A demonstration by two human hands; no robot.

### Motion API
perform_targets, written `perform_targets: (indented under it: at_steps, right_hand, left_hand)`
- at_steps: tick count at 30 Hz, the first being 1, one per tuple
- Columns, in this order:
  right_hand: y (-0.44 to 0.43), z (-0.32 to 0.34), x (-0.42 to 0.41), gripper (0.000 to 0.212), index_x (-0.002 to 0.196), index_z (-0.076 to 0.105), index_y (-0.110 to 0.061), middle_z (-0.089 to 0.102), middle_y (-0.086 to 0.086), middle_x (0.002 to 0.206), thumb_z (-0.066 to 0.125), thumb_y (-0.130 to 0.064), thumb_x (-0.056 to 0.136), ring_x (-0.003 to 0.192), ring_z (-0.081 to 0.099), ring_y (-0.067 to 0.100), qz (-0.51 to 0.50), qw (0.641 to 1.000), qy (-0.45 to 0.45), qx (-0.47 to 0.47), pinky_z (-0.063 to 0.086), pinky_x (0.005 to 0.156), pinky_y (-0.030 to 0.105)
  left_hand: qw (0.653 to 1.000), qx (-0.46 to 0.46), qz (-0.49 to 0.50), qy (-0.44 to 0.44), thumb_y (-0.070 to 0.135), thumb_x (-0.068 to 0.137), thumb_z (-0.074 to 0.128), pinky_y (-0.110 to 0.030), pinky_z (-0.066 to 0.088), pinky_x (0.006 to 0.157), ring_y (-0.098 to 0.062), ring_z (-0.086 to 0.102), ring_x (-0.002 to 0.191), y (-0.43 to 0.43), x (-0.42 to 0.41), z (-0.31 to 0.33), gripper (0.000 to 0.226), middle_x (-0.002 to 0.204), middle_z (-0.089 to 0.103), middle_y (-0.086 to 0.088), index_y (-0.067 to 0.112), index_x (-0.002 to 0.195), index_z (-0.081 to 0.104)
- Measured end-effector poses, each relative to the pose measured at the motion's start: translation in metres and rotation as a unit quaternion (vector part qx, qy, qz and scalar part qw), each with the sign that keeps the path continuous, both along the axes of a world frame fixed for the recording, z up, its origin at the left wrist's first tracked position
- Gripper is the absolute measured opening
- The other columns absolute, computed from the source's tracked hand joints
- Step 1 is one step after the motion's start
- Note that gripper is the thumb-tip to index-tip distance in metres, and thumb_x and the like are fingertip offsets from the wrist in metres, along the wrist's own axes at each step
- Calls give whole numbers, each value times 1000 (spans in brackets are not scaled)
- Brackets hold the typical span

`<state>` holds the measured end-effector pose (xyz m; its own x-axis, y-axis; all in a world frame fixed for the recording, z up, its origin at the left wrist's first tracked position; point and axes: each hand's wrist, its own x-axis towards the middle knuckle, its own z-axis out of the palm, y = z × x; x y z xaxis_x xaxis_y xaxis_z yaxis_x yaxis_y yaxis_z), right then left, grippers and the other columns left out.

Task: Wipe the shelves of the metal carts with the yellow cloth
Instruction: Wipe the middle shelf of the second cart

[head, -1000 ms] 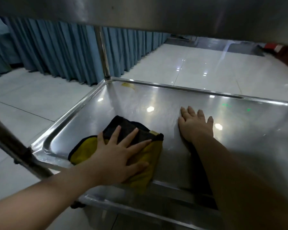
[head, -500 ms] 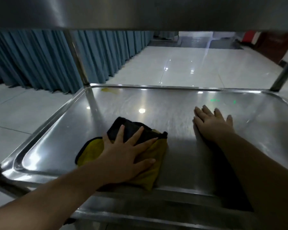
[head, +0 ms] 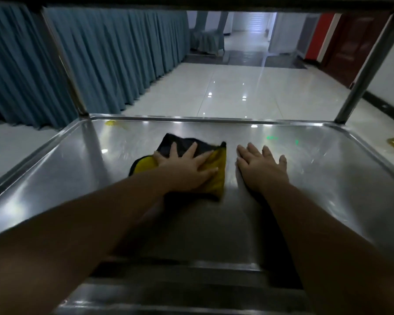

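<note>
At the far left of the frame we are seeing blue curtains (head: 114, 60) hanging down to the shiny floor (head: 237, 92). In front of them, a cart post (head: 64, 62) is standing at the upper left corner of the metal shelf (head: 55, 178).

A little left of the middle, our left hand (head: 184, 169) is lying flat on the yellow cloth (head: 216, 176), with the fingers spread wide. Its grip is not closing around the cloth; it is pressing it down onto the shelf. The cloth is sitting near the middle of the shelf, with a dark part folded toward the back.

Just to the right, our right hand (head: 262, 169) is resting flat and open on the bare metal, holding nothing. We think it is helping us lean in.

To wipe well, we should be pushing down evenly and sliding the cloth in long rows, reaching every corner and the raised rim. A small yellow mark (head: 112, 123) is showing near the back left corner, and we cannot tell what it is, so that spot may be needing extra rubbing.

At the far right, another post (head: 362, 71) is rising from the shelf's back corner.
</note>
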<state>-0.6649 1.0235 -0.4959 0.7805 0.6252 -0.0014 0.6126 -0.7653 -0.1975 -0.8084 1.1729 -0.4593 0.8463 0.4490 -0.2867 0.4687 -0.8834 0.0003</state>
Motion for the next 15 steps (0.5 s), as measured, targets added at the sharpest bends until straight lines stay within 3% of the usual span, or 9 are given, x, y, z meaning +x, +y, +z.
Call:
perform_targets:
  at_steps: [4,7,11,15]
  right_hand:
    - [1,2,-1,53,155,5,-41,-1,-10,165,12,-50,103,152,-3,24,-4,1000,-5,-12,-6,116,59]
    - [1,5,0,54,156,7,-38,0,-8,165,13,-50,104,152,-3,25,21,1000,17,-8,-7,116,59]
    - [-23,22,27,48,154,26,-32,15,-6,164,28,-37,106,151,9,22,15,989,75,130,0,118,51]
    - [-68,12,56,51,155,8,-42,1,-12,165,16,-47,105,151,0,25,-9,999,2,-49,-2,116,62]
  left_hand:
    - [997,9,-72,-8,85,73,-3,-72,-12,110,-36,-25,146,-52,-95,-10,57,157,-32,15,73,121,-32]
    - [997,9,-68,-42,89,67,-11,-71,-14,110,-32,-26,146,-62,-108,-14,60,155,-32,20,75,122,-31]
    - [996,18,-65,-64,88,64,-14,-69,-14,111,-31,-25,147,-64,-105,-17,65,156,-30,20,73,125,-31]
    - [997,1,-81,-17,93,55,-20,-70,-9,111,-34,-25,146,-61,-99,-11,66,153,-35,21,76,117,-36]
